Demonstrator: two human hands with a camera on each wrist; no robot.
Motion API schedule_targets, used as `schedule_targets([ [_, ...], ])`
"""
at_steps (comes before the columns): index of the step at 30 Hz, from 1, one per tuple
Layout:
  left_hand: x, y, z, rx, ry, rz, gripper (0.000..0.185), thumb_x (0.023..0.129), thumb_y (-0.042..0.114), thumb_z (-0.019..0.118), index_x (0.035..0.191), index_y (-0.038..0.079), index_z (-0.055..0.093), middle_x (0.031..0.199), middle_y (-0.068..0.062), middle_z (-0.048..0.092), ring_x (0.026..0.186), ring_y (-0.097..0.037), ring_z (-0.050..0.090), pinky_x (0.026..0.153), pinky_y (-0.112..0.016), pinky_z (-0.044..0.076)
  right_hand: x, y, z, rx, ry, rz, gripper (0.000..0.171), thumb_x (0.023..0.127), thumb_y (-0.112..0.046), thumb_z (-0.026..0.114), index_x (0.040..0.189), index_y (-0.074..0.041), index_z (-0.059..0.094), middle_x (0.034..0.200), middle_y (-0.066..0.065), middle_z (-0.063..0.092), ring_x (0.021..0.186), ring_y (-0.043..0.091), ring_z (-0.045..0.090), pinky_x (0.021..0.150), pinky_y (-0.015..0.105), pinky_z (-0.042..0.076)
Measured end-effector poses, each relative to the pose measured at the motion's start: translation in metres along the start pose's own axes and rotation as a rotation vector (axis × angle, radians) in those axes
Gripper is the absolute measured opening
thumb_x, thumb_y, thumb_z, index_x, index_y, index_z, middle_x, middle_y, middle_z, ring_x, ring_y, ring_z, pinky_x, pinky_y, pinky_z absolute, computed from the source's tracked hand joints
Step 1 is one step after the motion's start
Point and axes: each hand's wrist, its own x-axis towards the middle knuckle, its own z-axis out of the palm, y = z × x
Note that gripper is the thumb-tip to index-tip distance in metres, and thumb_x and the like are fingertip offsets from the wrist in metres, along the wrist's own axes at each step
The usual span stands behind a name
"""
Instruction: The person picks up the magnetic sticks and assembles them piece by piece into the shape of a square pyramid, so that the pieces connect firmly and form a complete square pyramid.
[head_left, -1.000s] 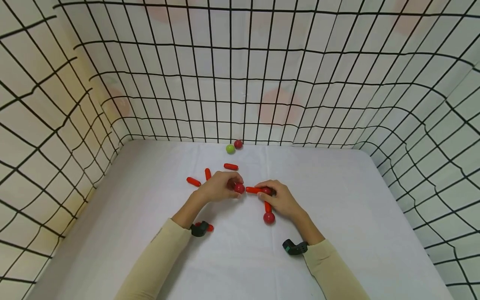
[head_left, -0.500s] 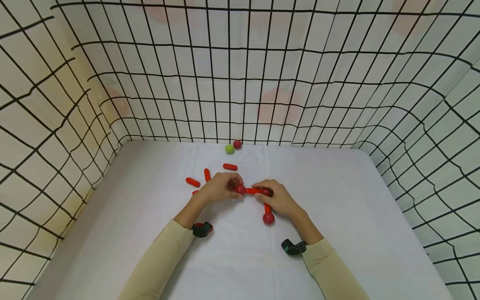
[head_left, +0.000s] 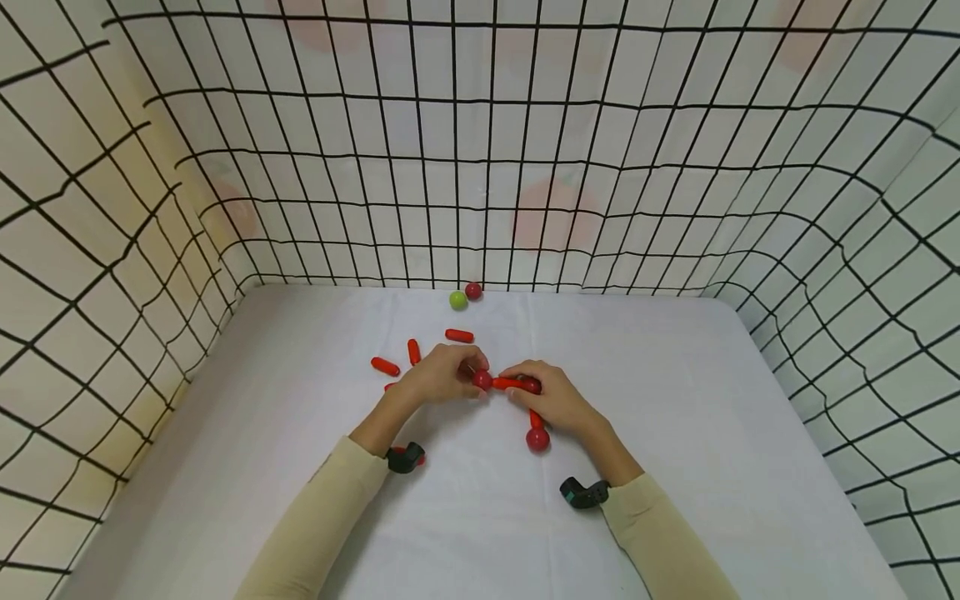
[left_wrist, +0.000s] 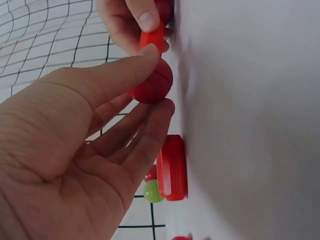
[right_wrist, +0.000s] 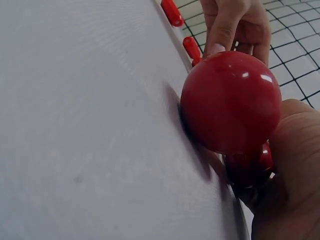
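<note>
The person's left hand (head_left: 438,375) pinches a small red ball (head_left: 482,380) between thumb and fingertips, near the middle of a white table (head_left: 675,433). The right hand (head_left: 555,400) grips a short red rod (head_left: 512,384) whose free end meets that ball; the fingers curl over a second red ball (head_left: 531,385) at the rod's other end. From there another red rod (head_left: 536,418) runs toward the table's near edge and ends in a third red ball (head_left: 537,439), resting on the surface just beside the right palm.

Behind the left hand, toward the far edge, three loose red rods (head_left: 412,351) lie scattered, near one another but apart. At the far edge itself, against the wall, a green ball (head_left: 458,300) and a red ball (head_left: 473,291) sit side by side. A small red piece (head_left: 411,454) lies under the left wrist, half hidden by a dark wrist strap (head_left: 405,460).

A cloth with a black grid (head_left: 675,167) walls the table at its far, left and right edges. The right half of the table and the strip along its near edge lie bare and open. No writing or labels can be read anywhere.
</note>
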Motion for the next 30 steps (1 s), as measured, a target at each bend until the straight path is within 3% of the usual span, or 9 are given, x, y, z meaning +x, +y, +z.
schedule_targets([
  [7, -0.010, -0.001, -0.011, 0.025, 0.041, -0.003, 0.035, 0.090, 0.023, 0.081, 0.121, 0.011, 0.070, 0.109, -0.001, 0.074, 0.100, -0.014, 0.068, 0.092, -0.033, 0.058, -0.001, -0.002, 0.000, -0.004, 0.015, 0.031, 0.026, 0.094, -0.024, 0.075, 0.120, -0.028, 0.072, 0.122, -0.004, 0.069, 0.116, 0.022, 0.059, 0.102, 0.046, 0.050],
  [13, -0.025, -0.006, -0.026, 0.049, 0.042, 0.011, 0.031, 0.096, 0.028, 0.074, 0.122, 0.011, 0.071, 0.107, 0.004, 0.074, 0.100, -0.014, 0.067, 0.093, -0.033, 0.057, -0.005, -0.003, 0.000, -0.003, 0.028, 0.029, 0.027, 0.093, -0.020, 0.075, 0.120, -0.025, 0.070, 0.112, -0.003, 0.068, 0.104, 0.020, 0.059, 0.089, 0.036, 0.053],
  [19, -0.057, -0.017, -0.038, 0.060, -0.038, 0.022, 0.030, 0.093, 0.035, 0.077, 0.117, 0.016, 0.074, 0.100, 0.011, 0.071, 0.092, -0.012, 0.066, 0.083, -0.029, 0.057, -0.008, -0.003, -0.003, 0.003, 0.045, 0.034, 0.030, 0.091, -0.018, 0.077, 0.119, -0.021, 0.067, 0.097, 0.001, 0.066, 0.087, 0.018, 0.059, 0.071, 0.026, 0.052],
  [25, -0.085, -0.034, -0.039, 0.019, -0.153, 0.045, 0.035, 0.081, 0.042, 0.088, 0.106, 0.021, 0.075, 0.092, 0.006, 0.070, 0.086, -0.013, 0.062, 0.075, -0.027, 0.053, -0.011, 0.000, -0.008, 0.016, 0.060, 0.025, 0.046, 0.088, -0.013, 0.078, 0.130, -0.020, 0.061, 0.085, 0.004, 0.060, 0.070, 0.018, 0.054, 0.058, 0.024, 0.046],
  [30, -0.100, -0.043, -0.033, -0.022, -0.207, 0.056, 0.039, 0.073, 0.040, 0.094, 0.105, 0.026, 0.077, 0.091, 0.002, 0.070, 0.084, -0.015, 0.062, 0.073, -0.027, 0.052, -0.013, 0.002, -0.010, 0.003, 0.057, -0.005, 0.055, 0.088, -0.009, 0.076, 0.140, -0.021, 0.058, 0.093, 0.005, 0.059, 0.065, 0.016, 0.054, 0.054, 0.024, 0.048],
])
